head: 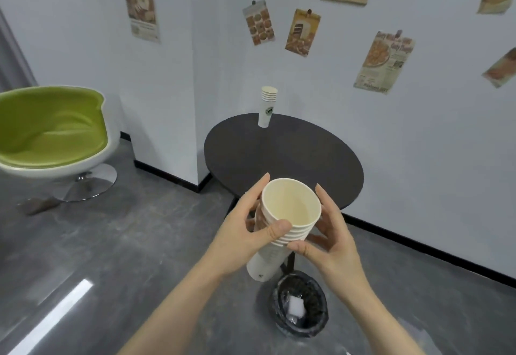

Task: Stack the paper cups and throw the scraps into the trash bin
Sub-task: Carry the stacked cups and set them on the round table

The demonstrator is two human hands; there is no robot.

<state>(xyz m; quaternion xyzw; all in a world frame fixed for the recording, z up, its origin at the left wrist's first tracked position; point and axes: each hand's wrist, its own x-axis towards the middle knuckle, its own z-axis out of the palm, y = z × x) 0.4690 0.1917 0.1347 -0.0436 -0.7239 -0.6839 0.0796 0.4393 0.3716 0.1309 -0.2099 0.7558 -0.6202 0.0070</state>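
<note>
The held cup stack [275,231] hides the counter [282,153] leg; the trash bin [298,305] scraps are too small to identify; poster [386,61] print blurs.

Round green logo on the stacked cups [267,109]; wording unreadable.

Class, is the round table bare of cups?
No. A stack of paper cups stands upright at the far edge of the dark round table.

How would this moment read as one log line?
left hand: grips held cup stack | right hand: grips it | second stack: on table | scraps: in bin
</note>
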